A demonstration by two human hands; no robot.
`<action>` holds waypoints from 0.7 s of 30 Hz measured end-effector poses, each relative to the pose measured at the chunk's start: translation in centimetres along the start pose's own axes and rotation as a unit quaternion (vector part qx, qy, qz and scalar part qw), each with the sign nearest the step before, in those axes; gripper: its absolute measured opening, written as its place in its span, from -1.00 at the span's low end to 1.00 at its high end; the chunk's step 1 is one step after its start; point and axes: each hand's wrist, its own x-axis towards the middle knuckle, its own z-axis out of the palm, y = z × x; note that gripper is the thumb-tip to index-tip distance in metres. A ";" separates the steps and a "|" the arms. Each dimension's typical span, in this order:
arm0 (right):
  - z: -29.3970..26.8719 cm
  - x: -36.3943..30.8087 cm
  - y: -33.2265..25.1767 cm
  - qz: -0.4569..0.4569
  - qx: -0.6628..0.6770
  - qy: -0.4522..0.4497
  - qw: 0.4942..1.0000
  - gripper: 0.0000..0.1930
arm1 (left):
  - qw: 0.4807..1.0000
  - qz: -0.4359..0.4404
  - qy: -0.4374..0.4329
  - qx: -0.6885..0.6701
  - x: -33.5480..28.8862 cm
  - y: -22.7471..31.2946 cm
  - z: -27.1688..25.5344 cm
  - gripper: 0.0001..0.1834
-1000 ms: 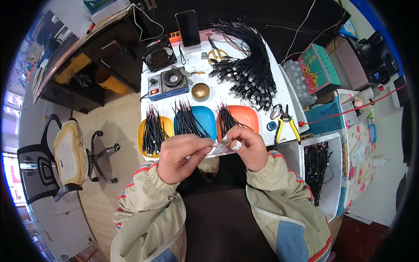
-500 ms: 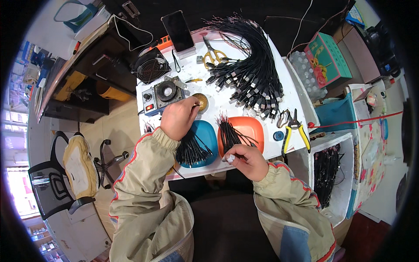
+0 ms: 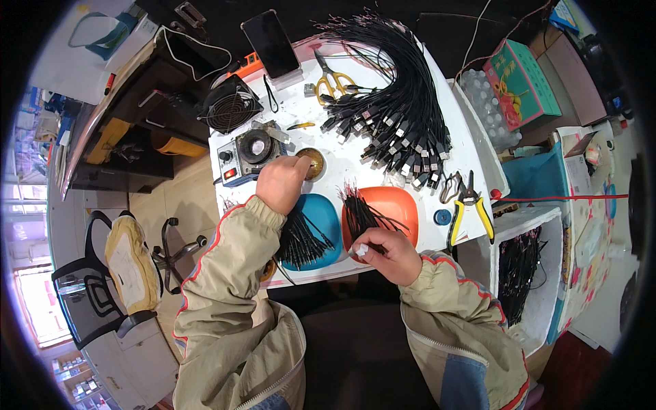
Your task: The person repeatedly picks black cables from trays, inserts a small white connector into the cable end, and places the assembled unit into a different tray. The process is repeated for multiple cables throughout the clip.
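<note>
My left hand [image 3: 281, 184] is closed in a pinch, fingertips at the rim of a small round dish [image 3: 313, 169] of amber-brown material. What those fingers hold is hidden. My right hand [image 3: 392, 255] pinches a small white piece [image 3: 361, 251] too small to name, low in front of the orange tray [image 3: 403, 201]. Black cables [image 3: 360, 217] with bared reddish ends lie in that tray. More black cables [image 3: 304, 242] fill the blue tray [image 3: 326, 208] beside my left wrist. Behind the left hand stands a blue solder pot [image 3: 236, 164] with a knob and red switch.
A large bundle of black USB cables [image 3: 417, 102] covers the back right of the white table. Nearby are yellow-handled scissors [image 3: 333, 80], wire strippers [image 3: 470, 212], a blue cap [image 3: 442, 217], a fan [image 3: 232, 106] and a phone [image 3: 271, 44]. A foam box [image 3: 552, 266] holds more cables at right.
The whole view has shifted slightly. My left fingers stay over the amber dish, a little nearer its middle. My right hand keeps its pinch on the white piece.
</note>
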 end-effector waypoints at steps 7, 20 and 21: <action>-0.4 0.2 0.2 0.026 0.029 -0.012 0.999 -0.89 | 1.000 0.021 -0.013 0.019 0.5 -0.7 1.1 -0.97; -0.3 0.3 0.6 0.022 0.018 -0.014 1.000 -0.88 | 0.997 -0.044 -0.030 -0.049 1.3 -0.4 1.0 -0.93; -0.2 0.2 0.6 0.026 0.013 -0.013 0.999 -0.88 | 0.997 -0.048 -0.024 -0.060 1.3 -0.3 0.7 -0.92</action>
